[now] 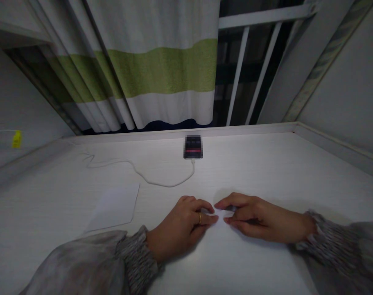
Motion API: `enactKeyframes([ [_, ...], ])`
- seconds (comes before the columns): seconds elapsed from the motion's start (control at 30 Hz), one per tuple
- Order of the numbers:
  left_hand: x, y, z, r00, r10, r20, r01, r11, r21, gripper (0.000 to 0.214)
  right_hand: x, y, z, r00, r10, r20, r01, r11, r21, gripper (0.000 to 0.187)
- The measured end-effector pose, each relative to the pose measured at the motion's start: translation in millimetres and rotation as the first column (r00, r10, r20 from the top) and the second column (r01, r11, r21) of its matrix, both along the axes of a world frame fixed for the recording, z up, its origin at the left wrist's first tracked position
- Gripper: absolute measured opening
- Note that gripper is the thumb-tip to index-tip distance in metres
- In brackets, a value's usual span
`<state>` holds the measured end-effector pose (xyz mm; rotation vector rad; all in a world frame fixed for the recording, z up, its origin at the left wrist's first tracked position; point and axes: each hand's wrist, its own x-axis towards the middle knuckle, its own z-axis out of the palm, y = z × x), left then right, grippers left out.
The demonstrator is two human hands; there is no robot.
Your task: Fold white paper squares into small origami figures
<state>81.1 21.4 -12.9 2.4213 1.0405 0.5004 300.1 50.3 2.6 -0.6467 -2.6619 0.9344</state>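
Note:
A small piece of white paper, seemingly folded, lies between my hands on the white tabletop, and much of it is hidden by fingers. From the left, my left hand, with a gold ring on one finger, grips its edge with fingertips and thumb close together. My right hand pinches the other side, its index finger and thumb resting at the paper's upper and lower edges. The fingertips of both hands almost meet. To the left of my left hand lies a flat white paper sheet.
A phone, its screen blurred, stands at the table's back edge. From it a white cable curves leftward across the white table. Behind are a white and green curtain and window bars. A yellow tag hangs at left.

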Motion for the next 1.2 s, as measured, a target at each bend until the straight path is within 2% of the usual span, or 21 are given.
enactKeyframes([
  [0.13, 1, -5, 4.2, 0.993, -0.059, -0.102, 0.069, 0.992, 0.102, 0.035, 4, 4, -4.5, 0.999, 0.017, -0.042, -0.016, 1.0, 0.023, 0.023],
  [0.3, 0, -7, 5.3, 0.99, -0.071, -0.12, 0.085, 0.989, 0.122, 0.034, 5, 6, -12.0, 0.993, 0.01, -0.12, 0.003, 0.994, 0.108, 0.019],
  [0.4, 0, -6, 3.8, 0.992, -0.071, -0.108, 0.085, 0.989, 0.125, 0.03, 1, 3, -13.1, 0.998, 0.034, -0.055, -0.022, 0.978, 0.207, 0.03],
  [0.47, 0, -6, 3.0, 0.992, -0.071, -0.1, 0.084, 0.988, 0.128, 0.028, -3, 0, -12.2, 0.999, 0.032, 0.016, -0.035, 0.961, 0.273, 0.031],
  [0.67, -1, -5, 2.9, 0.993, -0.069, -0.094, 0.08, 0.991, 0.112, 0.03, -6, -4, -8.5, 0.994, -0.098, 0.042, 0.08, 0.942, 0.325, 0.024],
  [0.8, 0, -4, 3.3, 0.992, -0.061, -0.113, 0.071, 0.994, 0.089, 0.029, -3, -1, -7.3, 0.992, -0.128, 0.023, 0.112, 0.934, 0.339, 0.023],
  [1.0, 0, -3, 2.5, 0.991, -0.071, -0.109, 0.084, 0.99, 0.117, 0.026, 1, 1, -10.5, 0.993, -0.109, -0.034, 0.113, 0.896, 0.43, 0.023],
  [1.07, 0, -3, 2.0, 0.991, -0.09, -0.102, 0.103, 0.987, 0.126, 0.026, 1, 1, -12.3, 0.996, -0.074, -0.041, 0.084, 0.875, 0.477, 0.019],
  [1.2, -1, -3, -0.3, 0.991, -0.118, -0.069, 0.127, 0.982, 0.14, 0.029, 0, 0, -15.1, 1.0, -0.011, 0.007, 0.005, 0.86, 0.511, 0.024],
])
